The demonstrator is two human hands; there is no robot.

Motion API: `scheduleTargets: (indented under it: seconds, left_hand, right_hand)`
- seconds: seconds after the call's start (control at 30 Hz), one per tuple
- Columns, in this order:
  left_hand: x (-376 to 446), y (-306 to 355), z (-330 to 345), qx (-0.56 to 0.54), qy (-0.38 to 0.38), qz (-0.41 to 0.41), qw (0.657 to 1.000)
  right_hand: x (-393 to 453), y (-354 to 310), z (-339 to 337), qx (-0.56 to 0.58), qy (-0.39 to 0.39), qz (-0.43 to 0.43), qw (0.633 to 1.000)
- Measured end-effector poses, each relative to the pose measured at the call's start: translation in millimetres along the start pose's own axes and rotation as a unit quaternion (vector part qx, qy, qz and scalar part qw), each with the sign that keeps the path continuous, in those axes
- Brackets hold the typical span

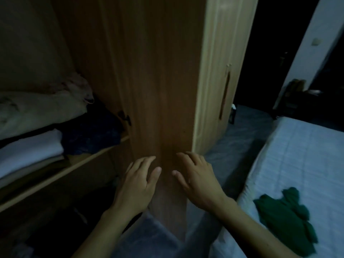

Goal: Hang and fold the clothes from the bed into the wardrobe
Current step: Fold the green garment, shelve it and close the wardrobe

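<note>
Our left hand (138,183) and right hand (197,179) hang empty, fingers spread, before the wardrobe door (158,90). Folded clothes (31,146) sit shelved at nine o'clock; one green garment (283,213) remains on the bed (307,155) at four o'clock.

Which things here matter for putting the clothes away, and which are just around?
Job: green garment on the bed; open wardrobe door; wardrobe shelf; left hand and right hand, both empty.
Around: closed door handle; wall switch.
</note>
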State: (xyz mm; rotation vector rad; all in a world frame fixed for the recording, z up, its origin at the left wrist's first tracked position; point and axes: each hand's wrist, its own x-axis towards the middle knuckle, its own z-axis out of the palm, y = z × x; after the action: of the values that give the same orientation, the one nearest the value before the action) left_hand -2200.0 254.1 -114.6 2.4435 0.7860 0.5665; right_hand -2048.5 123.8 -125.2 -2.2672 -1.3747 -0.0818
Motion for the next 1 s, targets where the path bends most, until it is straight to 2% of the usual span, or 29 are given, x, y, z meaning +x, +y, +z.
scheduleTargets:
  seconds: [0.2, 0.37, 0.5, 0.63, 0.8, 0.9, 1.0]
  left_hand:
    - [-23, 89, 67, 0.078, -0.066, 0.055, 0.993]
    - [-33, 138, 109, 0.111, -0.1, 0.131, 0.98]
    - [-44, 165, 143, 0.084, -0.15, 0.189, 0.967]
    - [-67, 179, 171, 0.0, -0.181, 0.228, 0.957]
    - [-118, 187, 193, -0.114, -0.217, 0.215, 0.945]
    - [-137, 184, 204, -0.067, -0.242, 0.221, 0.942]
    - [-136, 190, 220, -0.034, -0.247, 0.201, 0.947]
  right_hand:
    - [-93, 86, -45, -0.055, -0.013, 0.116, 0.992]
    - [-164, 121, -83, -0.083, -0.004, 0.201, 0.976]
    - [-224, 129, -106, -0.101, 0.012, 0.286, 0.953]
    - [-286, 131, -120, -0.148, 0.006, 0.363, 0.92]
    - [-337, 134, -131, -0.15, 0.003, 0.414, 0.898]
    - [-345, 139, -128, -0.12, 0.035, 0.413, 0.902]
    - [-355, 162, -126, -0.085, 0.034, 0.42, 0.903]
